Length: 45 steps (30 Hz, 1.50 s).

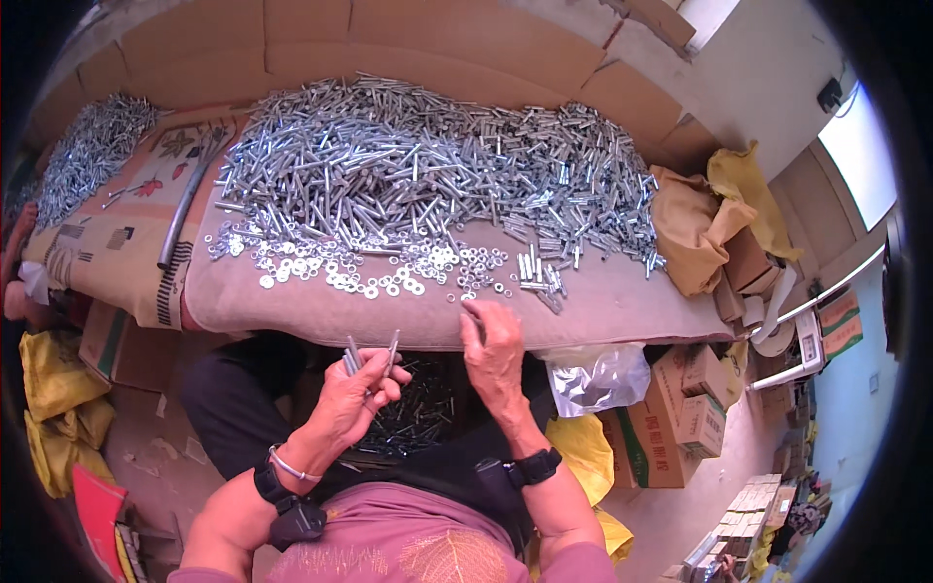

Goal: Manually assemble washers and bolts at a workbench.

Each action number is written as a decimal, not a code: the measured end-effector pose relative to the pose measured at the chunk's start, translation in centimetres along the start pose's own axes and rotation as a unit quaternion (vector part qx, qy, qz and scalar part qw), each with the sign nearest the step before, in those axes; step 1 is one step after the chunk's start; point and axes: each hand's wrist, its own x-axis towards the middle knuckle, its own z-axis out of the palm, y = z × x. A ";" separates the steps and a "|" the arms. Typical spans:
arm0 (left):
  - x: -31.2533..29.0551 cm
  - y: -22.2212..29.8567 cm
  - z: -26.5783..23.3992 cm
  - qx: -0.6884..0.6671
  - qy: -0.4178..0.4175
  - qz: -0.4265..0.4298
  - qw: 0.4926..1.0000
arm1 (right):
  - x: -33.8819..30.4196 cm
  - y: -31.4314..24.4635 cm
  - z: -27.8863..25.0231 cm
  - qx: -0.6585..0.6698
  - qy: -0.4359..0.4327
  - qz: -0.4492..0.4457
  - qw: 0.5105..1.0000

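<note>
My left hand (358, 394) is closed around several slim silvery metal rods (350, 361), their ends sticking up past the fingers. At the front edge of the pink padded table (622, 301), my right hand (494, 350) has curled fingers, the fingertips close to the loose washers (418, 262). Whether anything small sits between those fingertips I cannot make out. Behind the washers spreads a big heap of metal rods (360, 175). To the right of the washers lies a small group of short metal tubes (536, 272).
A second metal heap (92, 151) and a long metal bar (190, 199) lie on the patterned cloth at left. Dark metal pieces (413, 408) lie below, between my legs. A clear plastic bag (598, 377) hangs at the front edge; cardboard boxes (656, 437) stand at right.
</note>
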 end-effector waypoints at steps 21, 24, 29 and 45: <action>5.0 -3.9 4.8 0.050 -0.009 0.018 0.999 | 2.0 3.5 0.7 -0.177 -0.061 -0.061 0.980; 5.1 -3.8 5.2 0.060 -0.009 0.015 0.998 | 1.8 3.9 0.5 -0.104 -0.014 -0.046 0.993; 5.3 -4.2 5.5 0.058 -0.022 0.011 0.998 | 0.3 1.9 -1.6 0.087 -0.006 0.061 0.994; 4.2 -3.2 4.5 -0.024 -0.028 -0.023 0.999 | -0.2 1.1 -2.0 0.043 -0.043 -0.096 0.994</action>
